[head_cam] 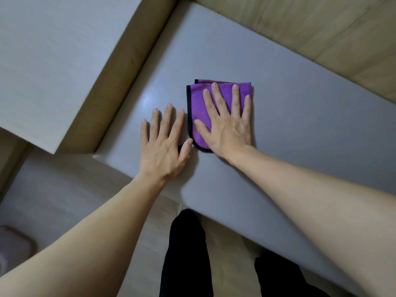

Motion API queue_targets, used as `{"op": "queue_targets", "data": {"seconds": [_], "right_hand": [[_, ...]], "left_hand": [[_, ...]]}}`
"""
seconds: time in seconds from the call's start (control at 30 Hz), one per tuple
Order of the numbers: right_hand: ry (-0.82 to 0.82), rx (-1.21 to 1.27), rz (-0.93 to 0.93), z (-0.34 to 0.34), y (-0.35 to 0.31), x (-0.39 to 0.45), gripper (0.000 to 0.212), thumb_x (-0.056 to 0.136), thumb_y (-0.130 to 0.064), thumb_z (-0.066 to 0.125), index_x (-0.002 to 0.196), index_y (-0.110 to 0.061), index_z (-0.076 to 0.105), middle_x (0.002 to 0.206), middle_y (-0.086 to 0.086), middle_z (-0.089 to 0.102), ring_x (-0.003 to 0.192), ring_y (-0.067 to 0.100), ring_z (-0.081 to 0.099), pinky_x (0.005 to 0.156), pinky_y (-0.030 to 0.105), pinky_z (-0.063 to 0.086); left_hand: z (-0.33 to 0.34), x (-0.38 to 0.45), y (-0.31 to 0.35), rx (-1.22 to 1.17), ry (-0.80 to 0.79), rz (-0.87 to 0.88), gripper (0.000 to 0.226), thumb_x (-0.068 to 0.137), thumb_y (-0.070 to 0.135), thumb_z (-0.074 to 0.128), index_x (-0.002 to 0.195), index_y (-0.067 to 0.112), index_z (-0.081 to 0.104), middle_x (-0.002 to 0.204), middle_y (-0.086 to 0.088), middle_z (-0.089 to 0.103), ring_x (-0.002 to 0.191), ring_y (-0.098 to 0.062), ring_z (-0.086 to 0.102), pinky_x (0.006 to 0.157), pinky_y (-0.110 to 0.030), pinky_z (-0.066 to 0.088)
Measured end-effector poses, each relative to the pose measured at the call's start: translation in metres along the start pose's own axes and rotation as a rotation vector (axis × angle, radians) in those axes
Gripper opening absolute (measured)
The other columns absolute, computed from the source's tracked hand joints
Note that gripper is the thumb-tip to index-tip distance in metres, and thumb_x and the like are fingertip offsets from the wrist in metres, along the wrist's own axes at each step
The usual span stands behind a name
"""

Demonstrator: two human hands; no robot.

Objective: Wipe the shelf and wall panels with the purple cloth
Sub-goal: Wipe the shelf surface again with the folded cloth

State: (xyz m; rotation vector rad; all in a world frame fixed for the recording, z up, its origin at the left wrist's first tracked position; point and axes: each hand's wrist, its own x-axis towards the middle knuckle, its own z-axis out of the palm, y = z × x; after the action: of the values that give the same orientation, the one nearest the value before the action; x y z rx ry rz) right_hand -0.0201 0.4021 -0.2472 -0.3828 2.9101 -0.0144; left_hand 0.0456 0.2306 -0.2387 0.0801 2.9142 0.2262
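Head view looks down on the grey shelf (pixel 278 103), wood-look wall panels (pixel 321 35) behind it. Folded purple cloth (pixel 199 116) lies flat on the shelf under the right hand (pixel 227 127), fingers spread, pressing rather than gripping. Left hand (pixel 165 144) rests flat, released, just beside. Wiping seems barely begun; panels probably remain. No containers visible.

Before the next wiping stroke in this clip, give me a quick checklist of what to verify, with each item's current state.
1. Right hand flat on the purple cloth: ok.
2. Cloth folded, lying flat on the grey shelf: ok.
3. Left hand on bare shelf beside the cloth, bracing: ok.
4. Left thumb clear of the cloth's black edge: not ok, it touches or nearly touches.
5. Shelf ahead free of objects: ok.
6. Remaining dust or wet streaks: cannot tell.
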Motion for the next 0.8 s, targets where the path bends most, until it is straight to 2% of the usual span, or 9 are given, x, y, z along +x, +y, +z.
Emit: {"op": "queue_targets", "data": {"seconds": [0.23,0.4,0.8], "right_hand": [[0.0,0.015,-0.001,0.009,-0.005,-0.046,0.077,0.095,-0.064,0.02,0.161,-0.025,0.009,0.169,-0.001,0.005,0.152,0.043,0.003,0.119,0.065,0.006],[0.008,0.042,-0.017,0.014,0.006,-0.073,0.077,0.095,-0.064,0.029,0.161,-0.026,0.014,0.169,0.0,0.009,0.152,0.042,0.006,0.119,0.064,0.007],[0.059,0.088,0.099,0.024,0.061,-0.117,0.078,0.093,-0.065,0.037,0.159,-0.027,0.023,0.167,0.0,0.017,0.153,0.039,0.01,0.12,0.062,0.008]], "left_hand": [[0.004,-0.028,0.003,0.011,-0.041,0.015,0.069,0.098,0.056,0.021,0.157,0.019,0.021,0.164,-0.009,0.018,0.149,-0.038,0.015,0.117,-0.059,0.016],[0.008,-0.041,0.02,0.021,-0.069,-0.021,0.069,0.098,0.055,0.02,0.157,0.02,0.02,0.165,-0.009,0.015,0.15,-0.038,0.012,0.117,-0.061,0.011],[0.009,-0.01,0.085,0.017,-0.057,0.104,0.066,0.098,0.052,0.025,0.158,0.027,0.012,0.166,-0.004,0.013,0.151,-0.034,0.008,0.118,-0.06,0.004]]}}
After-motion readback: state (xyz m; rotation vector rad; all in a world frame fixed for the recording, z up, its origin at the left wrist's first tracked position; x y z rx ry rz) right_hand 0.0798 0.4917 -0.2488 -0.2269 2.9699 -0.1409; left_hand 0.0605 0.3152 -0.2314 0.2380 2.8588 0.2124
